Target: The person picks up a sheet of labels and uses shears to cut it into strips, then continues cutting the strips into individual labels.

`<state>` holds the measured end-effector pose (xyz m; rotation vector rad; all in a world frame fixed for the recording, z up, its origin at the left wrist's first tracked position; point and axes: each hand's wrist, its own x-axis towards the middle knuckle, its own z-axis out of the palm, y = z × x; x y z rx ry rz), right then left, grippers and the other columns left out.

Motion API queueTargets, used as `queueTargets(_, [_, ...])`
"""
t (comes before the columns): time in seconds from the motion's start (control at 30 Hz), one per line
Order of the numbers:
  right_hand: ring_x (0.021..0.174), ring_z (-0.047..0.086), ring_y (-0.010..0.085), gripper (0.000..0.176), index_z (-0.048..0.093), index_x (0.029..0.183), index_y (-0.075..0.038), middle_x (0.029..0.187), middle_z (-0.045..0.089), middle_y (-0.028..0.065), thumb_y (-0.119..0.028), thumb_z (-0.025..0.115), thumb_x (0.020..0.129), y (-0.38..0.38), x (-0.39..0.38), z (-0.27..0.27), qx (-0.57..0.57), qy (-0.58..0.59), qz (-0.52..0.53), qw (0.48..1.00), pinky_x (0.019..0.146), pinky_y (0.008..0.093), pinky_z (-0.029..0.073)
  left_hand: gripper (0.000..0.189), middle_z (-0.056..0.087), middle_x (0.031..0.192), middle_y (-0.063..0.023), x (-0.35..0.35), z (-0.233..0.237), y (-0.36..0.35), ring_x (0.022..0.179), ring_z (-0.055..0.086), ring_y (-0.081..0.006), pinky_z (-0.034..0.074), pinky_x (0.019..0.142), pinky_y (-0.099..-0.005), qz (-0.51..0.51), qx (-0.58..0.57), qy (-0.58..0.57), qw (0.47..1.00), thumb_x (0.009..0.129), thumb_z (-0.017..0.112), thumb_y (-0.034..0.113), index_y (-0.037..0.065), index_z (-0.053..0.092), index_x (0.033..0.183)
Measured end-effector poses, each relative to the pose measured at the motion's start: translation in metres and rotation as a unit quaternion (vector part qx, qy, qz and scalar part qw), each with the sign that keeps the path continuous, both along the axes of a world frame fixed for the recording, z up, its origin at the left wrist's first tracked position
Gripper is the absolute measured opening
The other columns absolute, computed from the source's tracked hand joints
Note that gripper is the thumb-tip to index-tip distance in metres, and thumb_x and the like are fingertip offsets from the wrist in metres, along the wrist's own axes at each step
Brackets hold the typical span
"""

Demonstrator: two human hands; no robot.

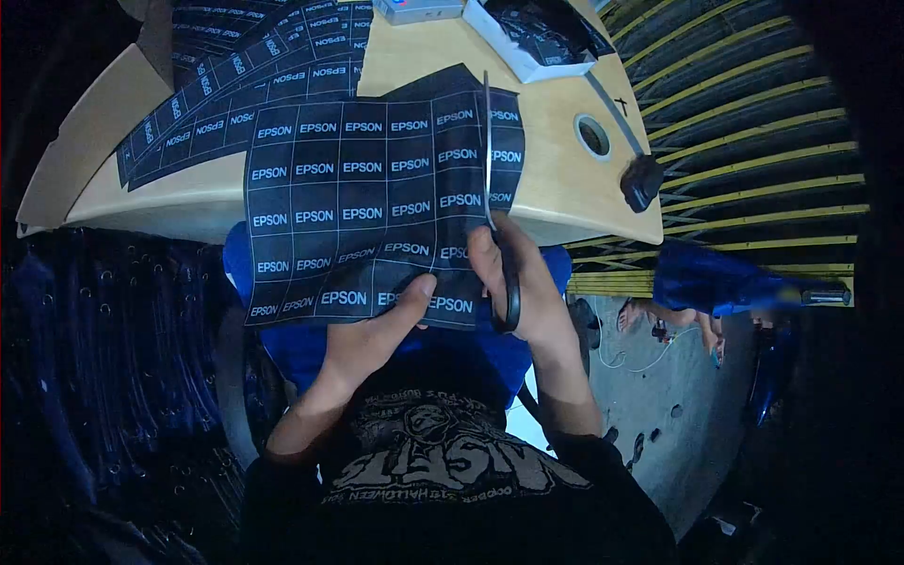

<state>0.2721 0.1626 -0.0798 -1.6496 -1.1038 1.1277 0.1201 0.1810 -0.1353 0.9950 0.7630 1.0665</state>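
1. Left hand point(377, 330) pinches the printed sheet point(363, 193) near six o'clock, thumb uppermost, probably steadying it over the table's point(565, 179) near edge.
2. Right hand point(527, 282) clasps scissors point(488, 155) at its three o'clock side, blade toward twelve (likely to match the printing).

- Over the near edge of the table point(556, 174), in the left hand point(377, 334): 1 sheet point(363, 188)
- In the right hand point(532, 282), at the sheet's right side: scissors point(509, 287)
- On the table, behind left: other sheets point(212, 89)
- Behind right: 1 box point(557, 71)
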Motion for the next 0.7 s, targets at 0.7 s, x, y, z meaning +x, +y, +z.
queueTargets(0.7, [0.056,0.051,0.009,0.053,0.052,0.102,0.005,0.068,0.053,0.0029,-0.045,0.059,0.087,0.003,0.004,-0.016,0.023,0.039,-0.022,0.999,0.048,0.0222,0.04,0.015,0.063,0.076,-0.0038,-0.003,-0.003,0.003,0.06,0.058,-0.0082,0.048,0.053,-0.0211,0.001,0.057,0.041,0.998,0.081,0.065,0.004,-0.002,0.061,0.094])
